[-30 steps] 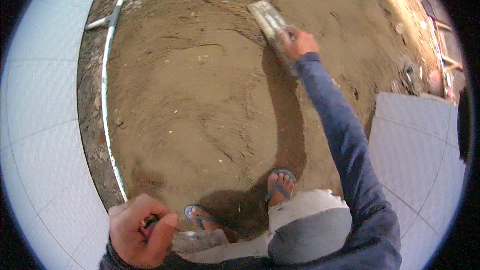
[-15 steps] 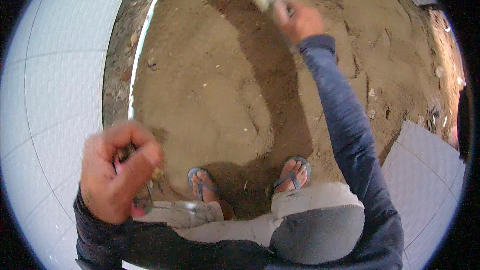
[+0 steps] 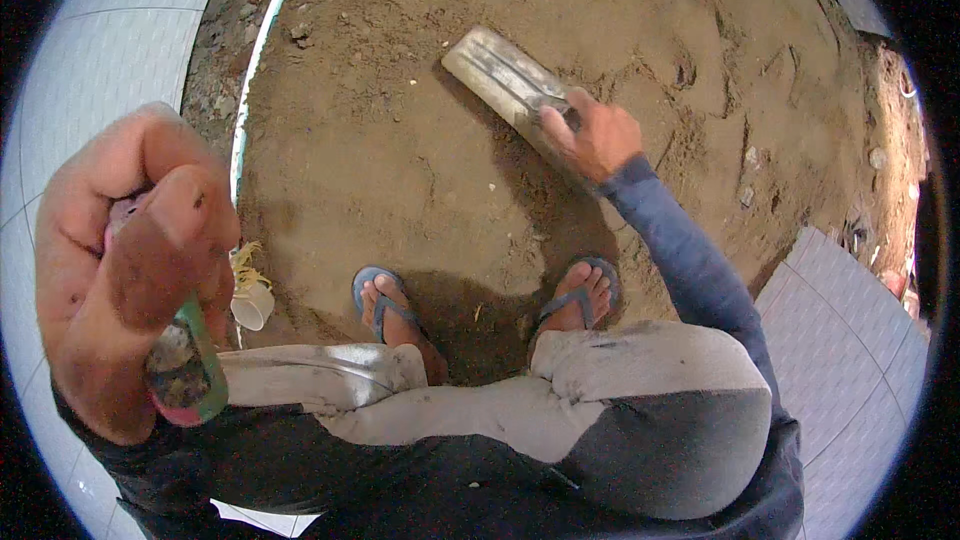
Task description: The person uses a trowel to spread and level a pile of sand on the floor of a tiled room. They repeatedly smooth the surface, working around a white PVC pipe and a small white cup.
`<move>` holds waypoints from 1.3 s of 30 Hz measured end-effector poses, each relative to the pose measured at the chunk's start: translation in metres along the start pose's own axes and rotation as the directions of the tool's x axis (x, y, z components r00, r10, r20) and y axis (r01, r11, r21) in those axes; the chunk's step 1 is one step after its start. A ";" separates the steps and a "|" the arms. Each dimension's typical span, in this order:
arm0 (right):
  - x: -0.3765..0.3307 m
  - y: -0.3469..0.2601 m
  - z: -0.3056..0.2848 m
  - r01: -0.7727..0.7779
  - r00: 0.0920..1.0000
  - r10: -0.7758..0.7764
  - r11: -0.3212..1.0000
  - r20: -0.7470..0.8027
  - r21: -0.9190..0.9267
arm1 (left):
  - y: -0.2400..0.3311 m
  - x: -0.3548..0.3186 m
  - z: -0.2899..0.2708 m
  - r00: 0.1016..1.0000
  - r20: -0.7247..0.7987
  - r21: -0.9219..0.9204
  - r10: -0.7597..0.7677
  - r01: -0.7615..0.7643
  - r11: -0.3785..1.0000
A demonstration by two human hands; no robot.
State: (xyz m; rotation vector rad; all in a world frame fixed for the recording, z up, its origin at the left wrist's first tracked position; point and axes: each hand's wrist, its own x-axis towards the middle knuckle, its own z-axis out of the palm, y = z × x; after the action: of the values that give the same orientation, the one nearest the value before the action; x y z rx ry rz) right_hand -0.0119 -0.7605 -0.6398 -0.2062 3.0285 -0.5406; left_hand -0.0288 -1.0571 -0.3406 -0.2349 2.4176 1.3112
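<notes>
Pale tiles [image 3: 130, 45] lie past the left hand [image 3: 140, 240]. That hand is curled tight round a green and pink thing [image 3: 212, 375]. Most of it is hidden, so nobody can tell what it is. It looks hard and light, and the fist goes round its thin part well. Just right of that hand sits a white cup [image 3: 254, 308]. A white strip [image 3: 243, 120] runs ahead of it. Brown sand [image 3: 350, 160] fills the space between the hands.

The flat trowel [image 3: 495, 70] lies on the sand, reaching forward and left from the right hand [image 3: 598, 138]. That hand is wrapped round its handle, the best place to hold it. The trowel looks stiff, not very heavy and hard to break. Its dusty top might slip. More tiles [image 3: 850, 350] lie right of that hand.
</notes>
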 end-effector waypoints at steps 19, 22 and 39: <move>-0.076 -0.088 0.009 0.137 0.955 -0.128 0.990 0.267 -0.016 | -0.024 -0.051 -0.034 0.984 -0.179 0.182 0.018 0.015 0.983; -0.063 -0.073 -0.031 -0.113 0.993 0.113 0.993 0.034 -0.019 | -0.040 -0.071 -0.069 0.972 -0.218 0.076 -0.093 0.112 0.991; -0.250 0.070 -0.048 -0.867 0.428 0.873 0.469 -0.233 0.169 | -0.028 -0.003 0.005 0.956 0.283 0.121 0.071 -0.109 0.987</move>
State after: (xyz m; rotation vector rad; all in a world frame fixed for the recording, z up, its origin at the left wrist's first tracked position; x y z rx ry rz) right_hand 0.2230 -0.6442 -0.6110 1.5181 2.7683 -0.4926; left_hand -0.0161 -1.0678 -0.3633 0.0936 2.2845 1.1257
